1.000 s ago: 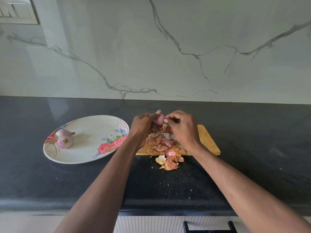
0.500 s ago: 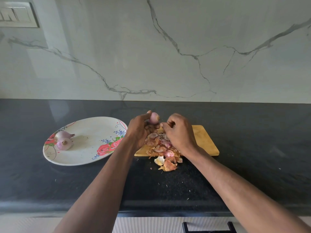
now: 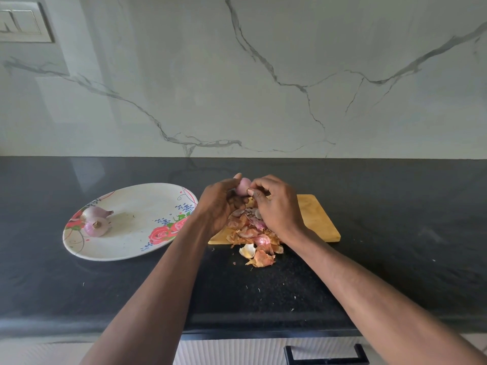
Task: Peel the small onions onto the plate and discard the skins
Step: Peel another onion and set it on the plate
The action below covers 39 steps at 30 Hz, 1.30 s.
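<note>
My left hand point(image 3: 220, 204) grips a small pink onion point(image 3: 242, 185) above the back of the wooden cutting board point(image 3: 316, 219). My right hand point(image 3: 276, 204) pinches at the onion's right side with thumb and fingertips. Below both hands a heap of brown and pink onion skins point(image 3: 254, 238) covers the board's left half and spills onto the black counter. To the left lies an oval flowered plate point(image 3: 137, 241) with two peeled onions point(image 3: 96, 219) near its left rim.
The black counter point(image 3: 395, 259) runs across the view, with a marble wall behind it. A light switch panel point(image 3: 22, 25) sits at the upper left. A drawer with a black handle point(image 3: 326, 355) is below the counter's front edge.
My right hand has come back up to the onion and pinches it again. Both hands have lifted slightly; the onion stays in my left hand.
</note>
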Available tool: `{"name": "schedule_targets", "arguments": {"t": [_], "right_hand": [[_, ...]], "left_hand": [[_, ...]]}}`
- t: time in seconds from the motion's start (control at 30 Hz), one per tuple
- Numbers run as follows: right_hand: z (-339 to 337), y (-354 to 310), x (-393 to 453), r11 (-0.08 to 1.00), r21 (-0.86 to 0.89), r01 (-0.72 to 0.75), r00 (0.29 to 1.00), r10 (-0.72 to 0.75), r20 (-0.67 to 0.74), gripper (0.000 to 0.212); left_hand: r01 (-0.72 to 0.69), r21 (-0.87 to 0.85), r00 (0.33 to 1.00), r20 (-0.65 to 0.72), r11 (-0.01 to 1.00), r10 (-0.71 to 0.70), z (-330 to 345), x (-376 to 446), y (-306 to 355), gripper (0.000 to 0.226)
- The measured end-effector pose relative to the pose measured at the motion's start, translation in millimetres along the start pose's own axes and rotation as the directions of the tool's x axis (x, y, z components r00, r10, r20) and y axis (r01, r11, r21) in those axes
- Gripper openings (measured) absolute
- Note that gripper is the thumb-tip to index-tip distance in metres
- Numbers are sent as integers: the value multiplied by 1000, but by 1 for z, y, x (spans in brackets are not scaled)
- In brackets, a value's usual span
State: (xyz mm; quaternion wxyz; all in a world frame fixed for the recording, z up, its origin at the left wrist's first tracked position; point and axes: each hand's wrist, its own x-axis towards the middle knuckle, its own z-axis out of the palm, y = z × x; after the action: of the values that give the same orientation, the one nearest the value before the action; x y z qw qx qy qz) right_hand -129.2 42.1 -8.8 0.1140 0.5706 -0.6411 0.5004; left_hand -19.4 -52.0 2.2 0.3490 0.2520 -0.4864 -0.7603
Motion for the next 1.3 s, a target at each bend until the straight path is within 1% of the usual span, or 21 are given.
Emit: {"name": "schedule_targets", "arguments": {"t": [0.1,0.13,0.17,0.23,0.3,0.37,0.47,0.57,0.63,0.67,0.73,0.77,0.8,0.9,0.97,1.03,1.1,1.13,1.2,1.23,1.3], "right_hand": [[3,1,0,996,-81,33,999,-31,27,10],[4,0,-1,994,-101,29,999,-26,33,11],[5,-1,-1,994,-105,-8,999,12,37,10],[5,-4,1,984,-26,-175,983,176,51,10],[1,-4,3,927,138,-348,937,339,86,14],[-2,-3,4,888,213,-408,913,396,96,16],[-7,-4,2,924,158,-350,937,343,70,13],[-8,-4,-1,963,100,-251,968,247,48,11],[-8,-5,-2,975,66,-211,977,210,21,29],[-7,-5,-2,977,54,-204,979,204,17,29],[-9,-8,0,980,44,-195,980,193,38,10],[-10,-8,0,979,43,-198,979,196,47,20],[-10,-7,0,978,66,-200,979,197,56,26],[-9,-8,-1,975,89,-205,978,202,45,31],[-7,-7,0,971,96,-221,975,218,43,24],[-6,-5,1,957,135,-256,967,253,43,8],[-7,-3,2,929,193,-315,949,311,52,8],[-8,-2,3,914,218,-342,939,339,55,9],[-10,-1,2,890,258,-376,925,378,44,14],[-12,-1,3,888,257,-382,921,387,31,19],[-14,-2,3,891,262,-372,923,385,2,21]], "left_hand": [[-37,-3,999,30,999,37,1,0,0,16],[-41,-12,998,47,999,41,2,-1,0,17],[-38,-26,998,57,999,40,3,-2,1,17],[-17,-72,999,43,997,20,5,-3,1,15],[7,-125,1000,11,992,-6,4,-4,2,12],[15,-208,1000,-22,978,-20,0,-2,5,12],[36,-294,998,-35,955,-48,-5,1,7,20],[77,-282,996,-19,956,-86,-5,1,5,26],[95,-267,994,-18,959,-104,-6,1,4,26],[101,-260,994,-19,960,-109,-6,1,4,26],[112,-253,993,-10,961,-118,-7,1,4,26],[117,-252,993,-3,961,-122,-7,0,5,26],[120,-244,992,5,962,-122,-6,-1,5,25],[95,-181,995,39,979,-89,-3,-3,4,25],[75,-142,996,54,987,-68,-1,-4,2,27],[31,-126,998,56,991,-25,-1,-3,1,22],[-20,-134,996,82,991,31,-1,-2,2,15],[-34,-147,994,100,989,49,-2,-1,3,17],[-50,-149,991,115,988,67,-4,0,2,28],[-71,-111,991,105,991,83,-5,1,2,32],[-151,60,986,75,987,147,-5,1,1,35]]}}
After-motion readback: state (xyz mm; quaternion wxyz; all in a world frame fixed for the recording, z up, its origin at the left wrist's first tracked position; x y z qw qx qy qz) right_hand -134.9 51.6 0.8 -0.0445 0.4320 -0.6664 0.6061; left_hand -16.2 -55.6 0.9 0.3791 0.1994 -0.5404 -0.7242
